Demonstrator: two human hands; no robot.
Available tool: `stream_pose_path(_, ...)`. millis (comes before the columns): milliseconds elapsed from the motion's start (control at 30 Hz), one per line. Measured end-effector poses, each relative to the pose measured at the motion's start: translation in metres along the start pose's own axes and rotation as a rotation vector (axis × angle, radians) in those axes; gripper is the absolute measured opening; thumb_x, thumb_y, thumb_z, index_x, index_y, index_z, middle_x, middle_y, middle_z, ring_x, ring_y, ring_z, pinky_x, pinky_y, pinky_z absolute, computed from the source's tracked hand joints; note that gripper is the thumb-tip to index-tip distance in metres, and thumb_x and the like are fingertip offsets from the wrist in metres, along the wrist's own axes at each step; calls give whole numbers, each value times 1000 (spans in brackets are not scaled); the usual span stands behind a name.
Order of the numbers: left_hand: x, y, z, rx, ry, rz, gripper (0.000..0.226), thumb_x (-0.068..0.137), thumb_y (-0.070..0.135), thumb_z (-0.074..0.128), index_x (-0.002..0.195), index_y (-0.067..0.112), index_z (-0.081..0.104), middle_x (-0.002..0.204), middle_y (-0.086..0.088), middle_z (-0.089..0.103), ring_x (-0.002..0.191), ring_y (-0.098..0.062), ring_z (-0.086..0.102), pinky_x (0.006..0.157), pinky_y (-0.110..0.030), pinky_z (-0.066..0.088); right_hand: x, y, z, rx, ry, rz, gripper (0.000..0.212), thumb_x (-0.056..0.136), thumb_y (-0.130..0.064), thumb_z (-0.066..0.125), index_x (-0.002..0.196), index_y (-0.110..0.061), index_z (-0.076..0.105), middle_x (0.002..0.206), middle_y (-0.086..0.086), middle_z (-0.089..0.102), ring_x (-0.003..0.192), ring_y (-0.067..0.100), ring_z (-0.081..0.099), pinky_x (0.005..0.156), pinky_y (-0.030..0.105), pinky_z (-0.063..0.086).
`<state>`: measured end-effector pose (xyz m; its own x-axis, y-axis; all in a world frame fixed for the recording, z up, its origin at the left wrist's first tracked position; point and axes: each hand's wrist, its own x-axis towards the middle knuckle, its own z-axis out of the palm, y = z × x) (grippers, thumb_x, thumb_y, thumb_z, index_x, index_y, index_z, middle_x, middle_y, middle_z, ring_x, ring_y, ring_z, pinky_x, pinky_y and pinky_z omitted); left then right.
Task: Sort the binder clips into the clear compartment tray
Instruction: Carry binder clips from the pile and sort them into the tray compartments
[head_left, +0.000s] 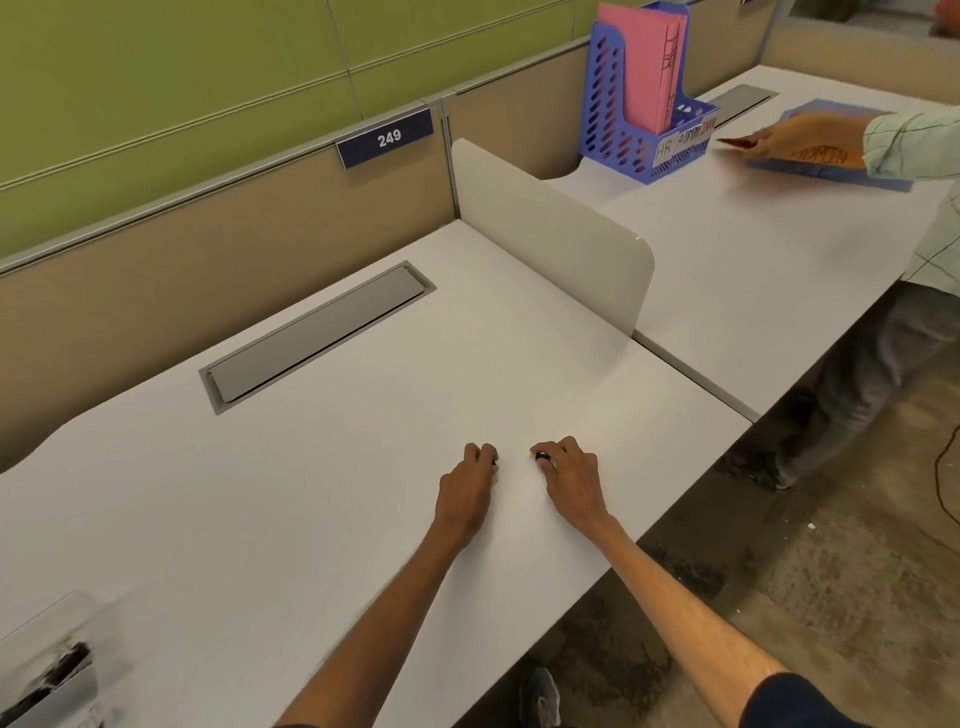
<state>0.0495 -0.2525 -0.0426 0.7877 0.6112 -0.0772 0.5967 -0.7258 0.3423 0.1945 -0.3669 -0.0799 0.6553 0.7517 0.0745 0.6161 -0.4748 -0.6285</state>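
On desk (311, 493): R hand (571, 483) pinches clip (543, 456), L hand (467, 491) beside; tray (47, 639) far-left.

A single wide-angle view, worn on the person's head. It looks forward and steeply down over the white desk (311, 519) from close on the near side of the grey cable hatch (317, 338), with the partition wall (208, 249) beyond that hatch.
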Motion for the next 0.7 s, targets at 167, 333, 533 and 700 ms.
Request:
stream_pose_path(167, -22, -20, -19, -13, 58, -18, 10, 98, 18, 40, 108, 19, 40, 111, 1, 46, 65, -20, 51, 60, -31, 45, -9, -31, 10, 122, -37, -6, 21, 96, -16, 49, 114, -26, 57, 107, -6, 56, 92, 11, 58, 88, 35, 39)
stream_pose_path(333, -59, -58, -41, -36, 134, -95, 11, 97, 17, 41, 107, 21, 40, 113, 2, 46, 69, -18, 53, 61, -32, 48, -18, -82, 31, 185, -73, -99, 23, 94, -12, 52, 112, -27, 57, 107, -9, 56, 94, 7, 58, 87, 36, 43)
stream_pose_path(533, -117, -115, -61, -56, 211, -232, 14, 98, 15, 41, 110, 22, 42, 116, 5, 46, 74, -16, 57, 59, -25, 37, -31, -149, 68, 248, -188, -193, 20, 92, -20, 57, 107, -34, 55, 103, -15, 58, 69, 2, 53, 83, 41, 48)
stream_pose_path(700, -175, -164, -81, -29, 285, -366, 15, 97, 13, 41, 111, 21, 43, 115, 4, 47, 64, -17, 49, 57, -26, 34, -55, -211, 104, 275, -288, -320, 21, 91, -22, 59, 106, -36, 54, 103, -17, 59, 69, 3, 54, 85, 42, 48)
